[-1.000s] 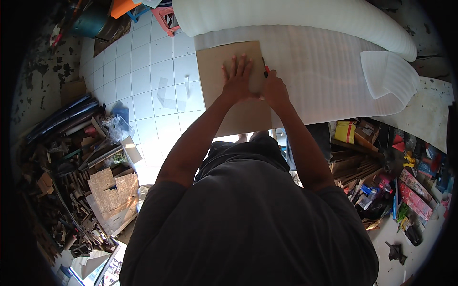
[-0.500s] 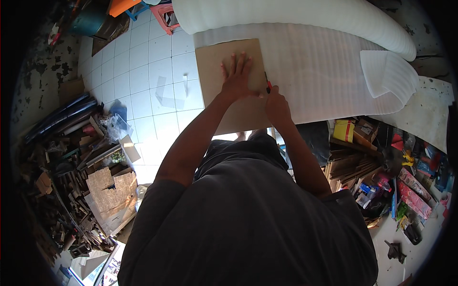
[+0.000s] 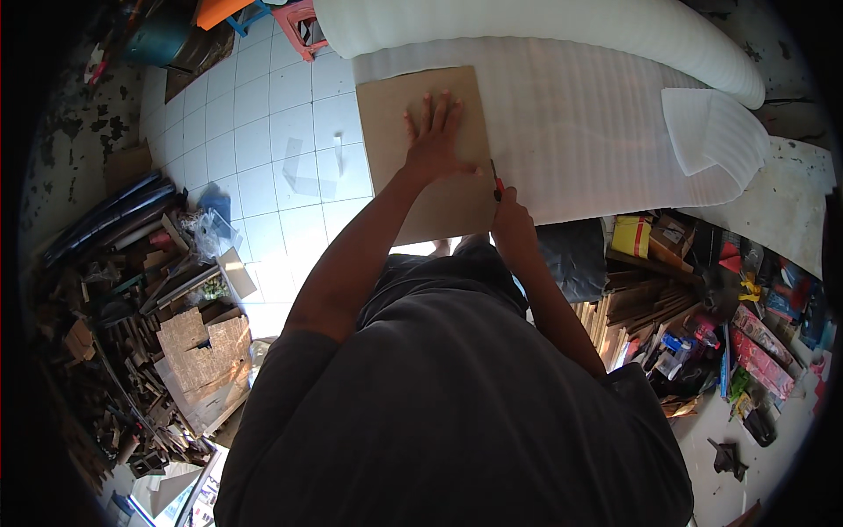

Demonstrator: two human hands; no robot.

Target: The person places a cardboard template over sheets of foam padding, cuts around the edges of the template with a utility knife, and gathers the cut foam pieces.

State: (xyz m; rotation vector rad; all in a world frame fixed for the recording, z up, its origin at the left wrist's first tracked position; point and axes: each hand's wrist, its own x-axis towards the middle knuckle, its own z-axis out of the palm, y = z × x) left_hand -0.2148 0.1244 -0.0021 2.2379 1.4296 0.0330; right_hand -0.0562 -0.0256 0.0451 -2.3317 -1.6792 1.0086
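Observation:
Spread flat, my left hand [image 3: 432, 145] presses on a brown rectangular board [image 3: 399, 110], its fingers apart. The board lies over the left end of a sheet of white foam [image 3: 580, 132]. Along the board's right edge, my right hand [image 3: 515, 220] is closed around the red handle of a utility knife [image 3: 498, 183]. The knife's dark blade points away from me and rests by the board's edge, on or just above the foam; contact is too small to make out.
A thick foam roll [image 3: 544, 31] lies along the far side, and a foam flap [image 3: 702, 132] curls at the right. Wood scraps [image 3: 123, 378] pile up at the left. Under the work surface on the right are stacked boards [image 3: 637, 303] and a yellow box [image 3: 630, 237].
My right hand has drawn the knife toward me along the board's right edge. My left hand stays on the board in nearly the same place.

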